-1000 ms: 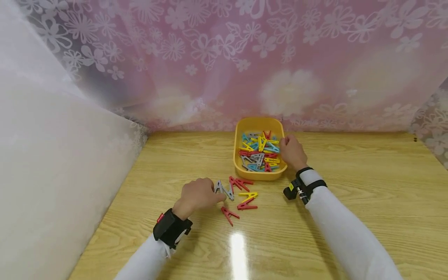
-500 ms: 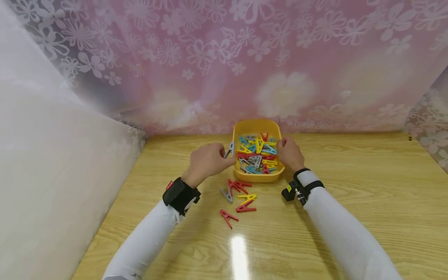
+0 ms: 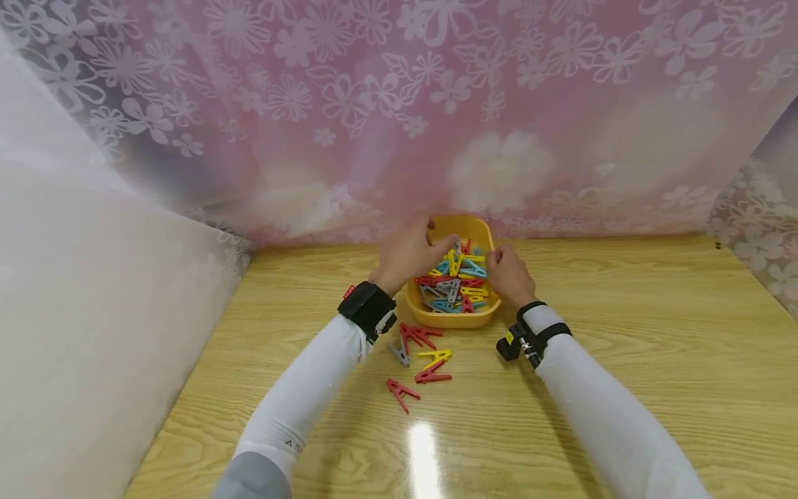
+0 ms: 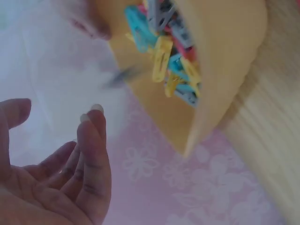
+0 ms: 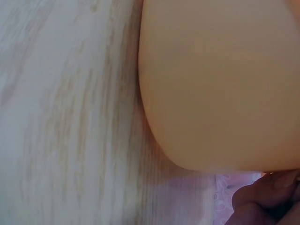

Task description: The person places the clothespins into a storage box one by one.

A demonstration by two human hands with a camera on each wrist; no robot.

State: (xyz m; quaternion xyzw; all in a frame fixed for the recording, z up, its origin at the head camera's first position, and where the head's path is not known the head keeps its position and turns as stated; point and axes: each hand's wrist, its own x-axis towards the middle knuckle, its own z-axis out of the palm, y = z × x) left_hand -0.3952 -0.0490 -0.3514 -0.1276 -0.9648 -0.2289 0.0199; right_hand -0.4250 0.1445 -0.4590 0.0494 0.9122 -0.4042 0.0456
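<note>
A yellow tray (image 3: pixel 451 320) full of coloured clothes pegs stands at the back of the wooden table. My left hand (image 3: pixel 408 255) hovers over the tray's back left corner. In the left wrist view that left hand (image 4: pixel 70 173) shows straight, spread fingers holding nothing, and a blurred grey peg (image 4: pixel 121 77) is in the air above the tray (image 4: pixel 225 70). My right hand (image 3: pixel 508 276) grips the tray's right rim. The right wrist view shows the tray's outer wall (image 5: pixel 220 84) with the right hand's fingers (image 5: pixel 267 201) curled at its rim.
Several loose pegs lie on the table in front of the tray: a grey one (image 3: pixel 399 352), a red pair (image 3: pixel 420 336), a yellow one (image 3: pixel 434 356) and two more red ones (image 3: pixel 433 376) (image 3: pixel 399 393). Flowered curtains close the back and left.
My left hand lifted a grey peg from the loose group, carried it back over the tray, and let it go. The right hand stayed on the tray's rim.
</note>
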